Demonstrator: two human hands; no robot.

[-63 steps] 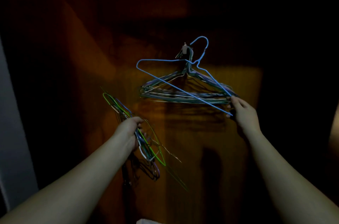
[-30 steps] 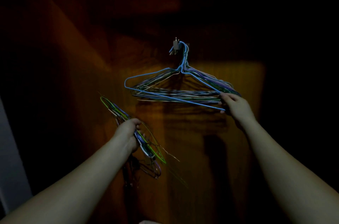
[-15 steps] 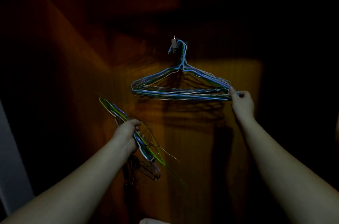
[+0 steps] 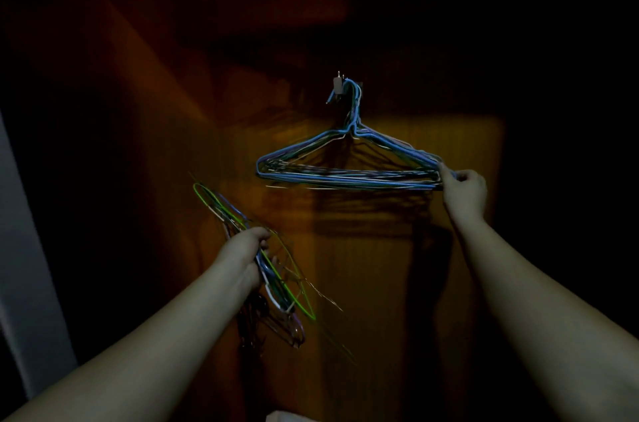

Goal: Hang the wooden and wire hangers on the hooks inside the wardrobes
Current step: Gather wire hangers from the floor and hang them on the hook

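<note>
Landmark: the small metal hook (image 4: 338, 87) on the dim wooden back panel (image 4: 380, 283) of the wardrobe.
Hung hangers: a stack of wire hangers (image 4: 345, 172), mostly blue, hangs from the hook, necks bunched over it, bars spread out below it.
Right hand: the right hand (image 4: 463, 191), below and right of the hook, fingers curled, pinches the right-hand corner of that hung stack.
Left hand: the left hand (image 4: 247, 257), lower and left of the hook, grips a second bundle of wire hangers (image 4: 269, 276) with green, blue and white wires, tilted, well apart from the hung stack.
Light: very dark; a lit patch lies on the panel under the hook.
</note>
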